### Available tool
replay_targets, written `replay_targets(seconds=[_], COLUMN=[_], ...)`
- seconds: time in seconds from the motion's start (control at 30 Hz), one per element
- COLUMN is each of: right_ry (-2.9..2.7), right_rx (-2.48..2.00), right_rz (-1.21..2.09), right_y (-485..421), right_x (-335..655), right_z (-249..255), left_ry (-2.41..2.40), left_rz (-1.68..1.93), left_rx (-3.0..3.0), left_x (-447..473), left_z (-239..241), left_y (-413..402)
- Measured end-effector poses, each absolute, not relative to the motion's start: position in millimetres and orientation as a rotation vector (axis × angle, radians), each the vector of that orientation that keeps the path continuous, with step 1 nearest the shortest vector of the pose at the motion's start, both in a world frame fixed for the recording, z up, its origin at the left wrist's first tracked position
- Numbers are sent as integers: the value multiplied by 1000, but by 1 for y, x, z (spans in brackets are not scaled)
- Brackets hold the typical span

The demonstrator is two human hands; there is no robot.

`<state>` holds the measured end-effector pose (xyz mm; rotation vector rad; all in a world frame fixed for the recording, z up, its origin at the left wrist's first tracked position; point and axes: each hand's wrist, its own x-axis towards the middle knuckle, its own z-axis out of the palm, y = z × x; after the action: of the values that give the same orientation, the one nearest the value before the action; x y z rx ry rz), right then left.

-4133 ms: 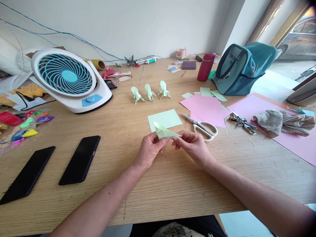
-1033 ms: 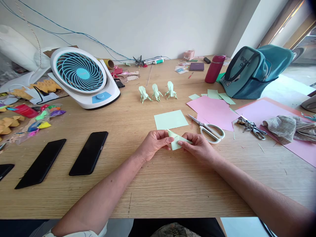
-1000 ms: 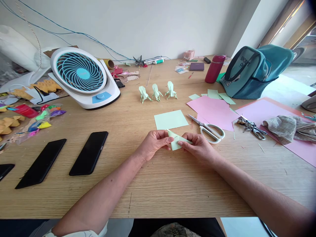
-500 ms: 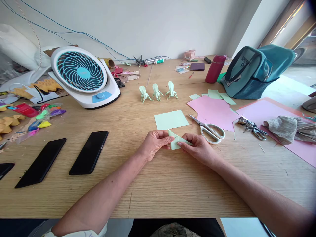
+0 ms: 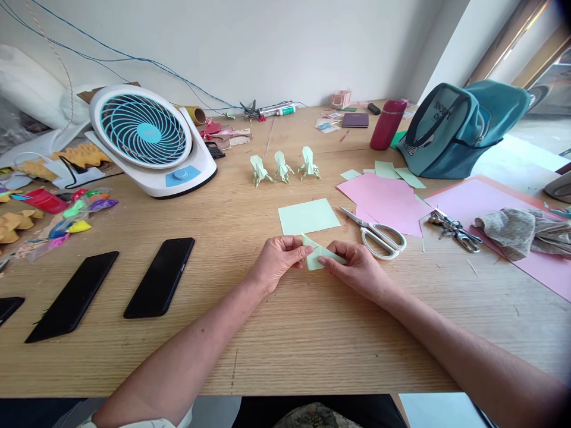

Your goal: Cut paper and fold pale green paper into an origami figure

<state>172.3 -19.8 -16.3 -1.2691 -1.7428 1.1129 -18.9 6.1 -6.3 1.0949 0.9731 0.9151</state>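
Note:
Between my two hands is a small folded piece of pale green paper (image 5: 316,260), with creased flaps and pointed corners. My left hand (image 5: 282,258) pinches its left side between thumb and fingers. On the right side, my right hand (image 5: 352,266) grips it the same way, thumb on top. Just beyond my hands lies a flat pale green paper rectangle (image 5: 308,217). White-handled scissors (image 5: 381,239) rest right of it, blades toward the paper. Farther back stand three folded green paper figures (image 5: 282,167) in a row.
A fan (image 5: 151,139) stands at the left rear, with phones (image 5: 159,277) in front of it. Pink paper (image 5: 386,199), keys (image 5: 452,229) and a grey cloth (image 5: 521,233) lie to the right. A red bottle (image 5: 388,125) and a teal backpack (image 5: 464,131) stand behind.
Both hands keep their pinch on the folded paper, which looks almost the same. The whole view has shifted very slightly.

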Motion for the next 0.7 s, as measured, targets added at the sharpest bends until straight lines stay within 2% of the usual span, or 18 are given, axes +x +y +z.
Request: replay_targets(seconds=[0.7], right_ry=[-1800], right_rx=[-1228], right_rz=[1163], right_y=[-21], right_x=[173], right_z=[-18], left_ry=[950], left_rz=[926], left_rx=[994], left_x=[-22], left_z=[-4], left_y=[9])
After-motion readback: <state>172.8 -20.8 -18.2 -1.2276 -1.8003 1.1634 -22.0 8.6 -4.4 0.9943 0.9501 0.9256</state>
